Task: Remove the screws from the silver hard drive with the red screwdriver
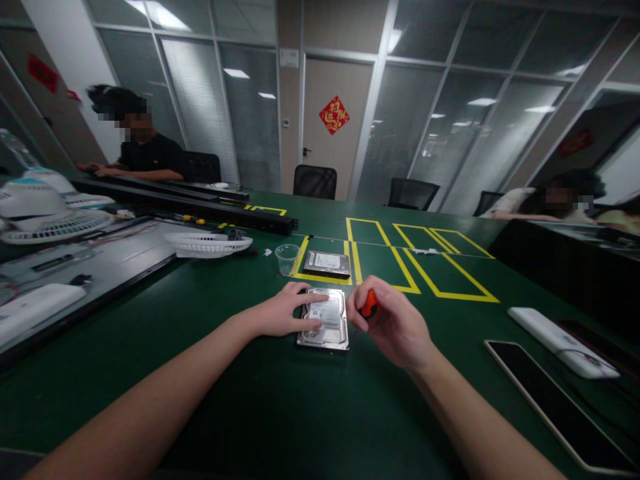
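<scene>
Evidently for steadiness, L hand (285, 312) presses HDD (331, 336) w/ spread fingers, nearside of taped box (325, 280), while R hand (393, 321), fingers clenched round red tool handle (369, 304), sits nearside-right of box, presumably for control.

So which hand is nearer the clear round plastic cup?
Left. The left hand is on the near side of the cup; the right hand, around an orange handle, is farther off to the right.

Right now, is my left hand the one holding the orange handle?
No, the orange handle is in your right hand, while your left hand rests on the near hard drive.
</scene>
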The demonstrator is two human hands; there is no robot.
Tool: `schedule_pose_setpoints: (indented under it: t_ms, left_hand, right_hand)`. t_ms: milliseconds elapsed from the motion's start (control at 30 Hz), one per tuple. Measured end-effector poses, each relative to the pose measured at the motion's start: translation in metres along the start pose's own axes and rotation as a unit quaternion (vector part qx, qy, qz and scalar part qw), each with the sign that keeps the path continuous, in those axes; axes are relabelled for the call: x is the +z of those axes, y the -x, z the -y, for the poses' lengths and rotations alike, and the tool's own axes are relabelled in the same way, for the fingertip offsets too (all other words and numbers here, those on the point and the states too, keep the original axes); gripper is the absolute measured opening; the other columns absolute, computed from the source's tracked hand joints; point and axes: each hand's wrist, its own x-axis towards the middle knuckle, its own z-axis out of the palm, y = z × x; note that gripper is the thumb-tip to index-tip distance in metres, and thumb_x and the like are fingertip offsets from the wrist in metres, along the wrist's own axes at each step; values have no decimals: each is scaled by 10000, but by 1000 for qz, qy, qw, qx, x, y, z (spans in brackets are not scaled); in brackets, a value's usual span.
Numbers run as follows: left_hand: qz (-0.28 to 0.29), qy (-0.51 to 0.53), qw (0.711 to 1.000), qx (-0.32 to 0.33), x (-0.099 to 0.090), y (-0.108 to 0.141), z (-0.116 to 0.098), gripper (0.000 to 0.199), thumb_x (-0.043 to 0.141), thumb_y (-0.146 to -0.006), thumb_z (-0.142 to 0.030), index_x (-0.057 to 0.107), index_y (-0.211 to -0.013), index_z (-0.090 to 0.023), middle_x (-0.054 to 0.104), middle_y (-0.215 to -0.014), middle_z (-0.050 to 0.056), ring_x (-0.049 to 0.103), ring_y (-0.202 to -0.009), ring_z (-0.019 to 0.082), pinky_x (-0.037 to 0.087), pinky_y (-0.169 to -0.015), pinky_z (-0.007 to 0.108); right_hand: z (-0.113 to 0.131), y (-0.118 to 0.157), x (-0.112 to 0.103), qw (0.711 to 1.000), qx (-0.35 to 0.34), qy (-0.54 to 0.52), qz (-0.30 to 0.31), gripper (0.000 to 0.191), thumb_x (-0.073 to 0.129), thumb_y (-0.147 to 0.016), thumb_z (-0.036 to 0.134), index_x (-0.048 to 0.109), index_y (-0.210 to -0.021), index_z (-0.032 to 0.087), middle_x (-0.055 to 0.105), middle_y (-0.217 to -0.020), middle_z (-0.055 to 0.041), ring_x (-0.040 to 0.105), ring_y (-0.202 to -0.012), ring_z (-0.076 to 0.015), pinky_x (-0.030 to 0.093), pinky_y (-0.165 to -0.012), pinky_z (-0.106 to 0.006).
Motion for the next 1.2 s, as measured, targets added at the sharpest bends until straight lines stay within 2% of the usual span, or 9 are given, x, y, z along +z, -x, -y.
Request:
schedule_pose_setpoints:
  t_ms: [133, 300, 467, 533, 633, 800, 967, 1133, 1200]
  left_hand:
    - [-6, -9, 1000, 7, 2, -1, 2, 701, 571, -889, -733, 419, -1512, -448, 315, -1586, 70, 283, -1459, 384, 288, -1164, 564]
    - [-7, -15, 1000, 14, 2, -1, 2, 676, 586, -896, -702, 421, -1506, -461, 328, -1580, 61, 294, -1453, 382, 287, -1165, 562]
    - [4, -11, 1000, 3, -2, 0, -3, 674, 588, -898, -694, 404, -1509, -476, 314, -1586, 51, 283, -1456, 383, 294, -1159, 573]
    - [6, -9, 1000, 0, -3, 0, -4, 675, 587, -896, -701, 404, -1507, -481, 309, -1586, 55, 275, -1463, 380, 292, -1160, 574]
    - [5, -6, 1000, -3, -2, 0, -3, 691, 586, -885, -722, 415, -1506, -470, 298, -1594, 60, 265, -1469, 384, 290, -1163, 571]
    - [-5, -7, 1000, 4, 2, -1, 2, 699, 578, -882, -737, 423, -1506, -460, 310, -1594, 61, 275, -1464, 385, 294, -1161, 568]
    - [-8, -7, 1000, 9, 2, -1, 3, 705, 576, -881, -743, 419, -1508, -461, 319, -1585, 62, 278, -1460, 388, 291, -1161, 574]
    - [5, 2, 1000, -2, -1, 0, 0, 705, 576, -887, -732, 402, -1516, -463, 297, -1591, 69, 272, -1465, 392, 292, -1158, 586]
    - [5, 0, 1000, 1, -1, 0, 0, 693, 583, -890, -717, 409, -1511, -465, 304, -1587, 64, 271, -1467, 387, 284, -1165, 580]
  right_hand:
    - [-3, 1, -2, 1000, -9, -2, 9, 177, 527, -982, 324, 558, -865, 195, 635, -768, -30, 523, -609, -141, 369, -597, -293]
    - [-2, 1, -1, 1000, -9, -7, 15, 101, 543, -974, 281, 568, -914, 205, 642, -775, -17, 459, -539, -109, 297, -547, -279]
    - [0, 0, -1, 1000, -6, 1, 5, 362, 391, -1027, 384, 657, -910, 169, 646, -737, -51, 443, -542, -126, 313, -558, -301]
    - [0, 0, -1, 1000, 2, -1, -3, 396, 381, -1030, 399, 658, -866, 167, 641, -730, -51, 440, -543, -127, 323, -563, -303]
    - [1, -1, -1, 1000, 0, -1, 0, 336, 449, -1010, 384, 626, -818, 171, 624, -727, -40, 464, -571, -130, 335, -571, -295]
    - [-1, 0, -1, 1000, -9, 8, 5, 182, 552, -967, 338, 551, -852, 198, 630, -756, -23, 519, -591, -133, 375, -595, -294]
    - [-1, 2, -1, 1000, 1, 7, 8, 143, 575, -962, 339, 548, -908, 209, 643, -769, -13, 463, -539, -109, 310, -546, -277]
    - [2, 0, 0, 1000, 6, -5, 3, 379, 391, -1020, 421, 636, -889, 163, 640, -731, -52, 447, -554, -131, 333, -576, -302]
    - [2, 0, 1, 1000, 8, -8, 3, 367, 405, -1017, 401, 633, -855, 164, 626, -721, -46, 448, -559, -131, 337, -580, -300]
